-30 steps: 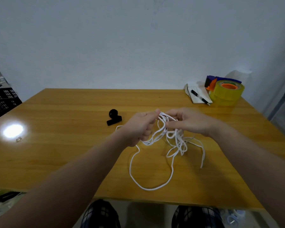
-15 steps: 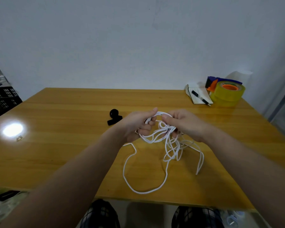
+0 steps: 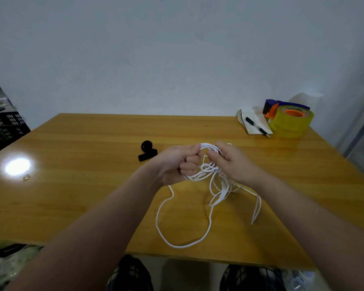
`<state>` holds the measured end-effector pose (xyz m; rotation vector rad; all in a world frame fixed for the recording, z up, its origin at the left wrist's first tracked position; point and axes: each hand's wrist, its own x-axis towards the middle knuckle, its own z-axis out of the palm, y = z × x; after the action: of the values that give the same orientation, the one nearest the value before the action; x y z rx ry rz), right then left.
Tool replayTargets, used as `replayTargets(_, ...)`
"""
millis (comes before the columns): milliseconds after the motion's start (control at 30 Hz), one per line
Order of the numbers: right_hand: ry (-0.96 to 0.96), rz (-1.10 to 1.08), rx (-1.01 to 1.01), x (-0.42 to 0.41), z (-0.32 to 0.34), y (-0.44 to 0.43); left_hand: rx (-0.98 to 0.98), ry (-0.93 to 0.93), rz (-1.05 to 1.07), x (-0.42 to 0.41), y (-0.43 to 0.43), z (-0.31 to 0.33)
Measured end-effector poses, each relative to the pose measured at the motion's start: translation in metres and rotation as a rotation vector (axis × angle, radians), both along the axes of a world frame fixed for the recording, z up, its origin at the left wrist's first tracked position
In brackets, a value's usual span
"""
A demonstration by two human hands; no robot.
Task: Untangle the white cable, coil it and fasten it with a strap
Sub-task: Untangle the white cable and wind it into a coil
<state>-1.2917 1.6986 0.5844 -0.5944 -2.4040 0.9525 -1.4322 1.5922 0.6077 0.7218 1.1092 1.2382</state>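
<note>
**Both hands hold a tangled white cable over the table**

A wooden table (image 3: 72,185) fills the lower half of the head view, with a pale wall behind it. Two bare forearms reach in from the near edge and meet near the table's middle.

The left hand (image 3: 177,162) is curled into a fist around a bundle of strands of the white cable (image 3: 207,168). The right hand (image 3: 233,162) pinches the same bundle just beside it, thumb against curled fingers. Between the two hands the strands arch in a short bow that runs left to right.

Below the grip the cable hangs in a loose snarl and trails toward the near edge. One wide loop lies flat on the wood, its long axis running from the hands toward the viewer. A looped strand points to the near right.

At the far right corner stands a yellow tape roll (image 3: 290,124) on a blue and orange dispenser. Beside it lies an open notebook (image 3: 253,131) with a black pen (image 3: 256,127) across it. A black strap (image 3: 147,151) lies on the table just left of the left hand, apart from the cable. A small clear object (image 3: 27,177) sits near the left edge beside a bright glare spot.
</note>
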Motion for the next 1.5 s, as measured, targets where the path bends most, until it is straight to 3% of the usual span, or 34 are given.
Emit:
replayTargets(133, -0.045, 0.131, -0.032, 0.006, 0.007, 0.002, -0.14, 0.121, -0.127, -0.001, -0.001, 0.008)
replayTargets(233, -0.082, 0.16, -0.004, 0.013, 0.018, 0.008, -0.171, 0.362, 0.028, -0.002, -0.001, 0.003)
replayTargets(467, -0.09, 0.105, -0.073, 0.023, 0.028, 0.014, -0.035, 0.383, 0.406, -0.014, -0.001, -0.003)
replayTargets(633, 0.15, -0.137, -0.172, 0.01, 0.027, 0.006, 0.001, 0.61, 0.416, -0.01, 0.008, -0.01)
replayTargets(800, 0.223, -0.382, -0.087, 0.001, 0.025, 0.005, 0.017, 0.835, 0.336, 0.007, 0.011, -0.013)
replayTargets(900, 0.36, -0.528, -0.126, -0.008, 0.02, -0.001, 0.001, 0.926, 0.322, 0.018, 0.017, -0.014)
replayTargets(1033, 0.572, -0.583, -0.279, -0.014, 0.018, -0.009, -0.039, 0.934, 0.385, 0.018, 0.021, -0.02)
replayTargets(1267, 0.691, -0.547, -0.45, -0.006, 0.007, -0.013, -0.056, 1.016, 0.465, -0.006, 0.013, -0.019)
replayTargets(1367, 0.569, -0.499, -0.339, -0.001, 0.01, -0.007, -0.016, 0.967, 0.558, -0.013, 0.009, -0.017)
replayTargets(1500, 0.126, -0.371, 0.038, 0.019, 0.013, 0.017, 0.067, 0.761, 0.818, -0.034, 0.001, -0.009)
